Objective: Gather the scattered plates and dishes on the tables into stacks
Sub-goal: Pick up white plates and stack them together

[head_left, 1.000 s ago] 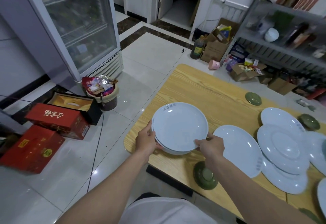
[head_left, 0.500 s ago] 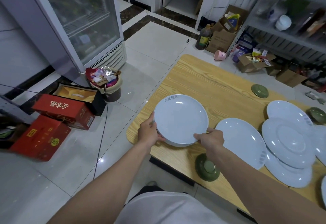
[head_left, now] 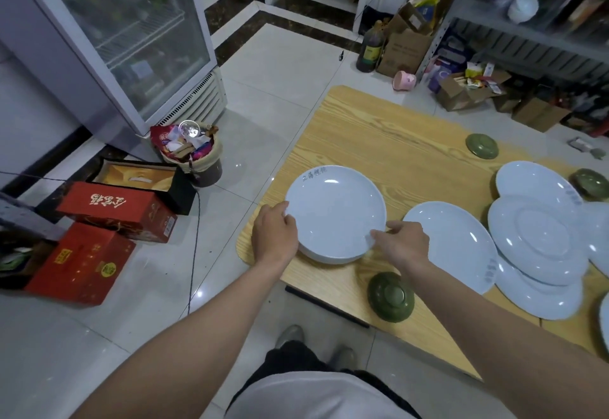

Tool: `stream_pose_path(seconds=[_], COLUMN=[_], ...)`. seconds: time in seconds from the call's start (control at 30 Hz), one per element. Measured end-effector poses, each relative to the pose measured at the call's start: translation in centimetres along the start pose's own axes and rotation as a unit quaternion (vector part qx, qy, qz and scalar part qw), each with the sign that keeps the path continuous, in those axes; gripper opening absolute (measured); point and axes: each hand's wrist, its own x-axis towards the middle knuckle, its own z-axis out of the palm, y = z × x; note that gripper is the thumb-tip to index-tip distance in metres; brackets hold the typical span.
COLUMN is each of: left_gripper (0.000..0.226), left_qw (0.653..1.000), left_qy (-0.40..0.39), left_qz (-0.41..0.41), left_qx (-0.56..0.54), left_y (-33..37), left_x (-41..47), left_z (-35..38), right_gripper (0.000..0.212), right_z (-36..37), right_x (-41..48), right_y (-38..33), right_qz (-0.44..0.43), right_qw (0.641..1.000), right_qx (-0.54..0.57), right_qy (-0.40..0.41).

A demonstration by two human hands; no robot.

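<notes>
A small stack of pale blue plates (head_left: 334,212) rests on the wooden table (head_left: 379,141) near its left front corner. My left hand (head_left: 275,237) grips the stack's left rim and my right hand (head_left: 400,244) holds its right rim. Just right of the stack lies a single blue plate (head_left: 456,244). Further right, several blue plates (head_left: 540,240) overlap in a loose pile. An upturned green dish (head_left: 391,296) sits at the front edge below my right hand. Two more green dishes (head_left: 482,145) (head_left: 591,183) lie towards the back right.
On the floor left of the table are a full waste bin (head_left: 194,155), red boxes (head_left: 115,207) and a black cable. A glass-door fridge (head_left: 122,33) stands at the back left. Cardboard boxes (head_left: 405,46) and a metal shelf (head_left: 534,36) line the back right.
The plate stack, held above the table a second ago, has come down onto the table near the left corner. Both hands stay on its rims.
</notes>
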Motion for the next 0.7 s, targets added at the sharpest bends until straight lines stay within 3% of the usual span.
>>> stream_pose_path(seconds=[0.1, 0.2, 0.3, 0.43, 0.7], left_gripper=[0.040, 0.050, 0.056, 0.059, 0.061], left_qw=[0.978, 0.920, 0.868, 0.839, 0.848], left_qy=[-0.034, -0.119, -0.138, -0.117, -0.073], left_qz=[0.146, 0.272, 0.340, 0.371, 0.352], left_qx=[0.147, 0.255, 0.334, 0.380, 0.389], left_y=[3.0, 6.4, 9.9, 14.4, 19.6], left_x=[-0.2, -0.6, -1.8, -4.1, -11.3], left_z=[-0.2, 0.7, 1.8, 3.4, 8.0], right_gripper=[0.053, 0.056, 0.055, 0.063, 0.069], right_z=[-2.5, -5.5, -9.3, -14.6, -24.1], right_x=[-0.4, -0.8, -1.4, -1.9, -2.5], right_y=[-0.8, -1.5, -1.9, -0.5, 4.9], right_qz=[-0.118, -0.235, -0.294, -0.282, -0.283], right_qw=[0.982, 0.919, 0.868, 0.837, 0.830], right_qx=[-0.146, -0.318, -0.399, -0.465, -0.474], right_qy=[0.011, 0.002, 0.030, 0.053, 0.077])
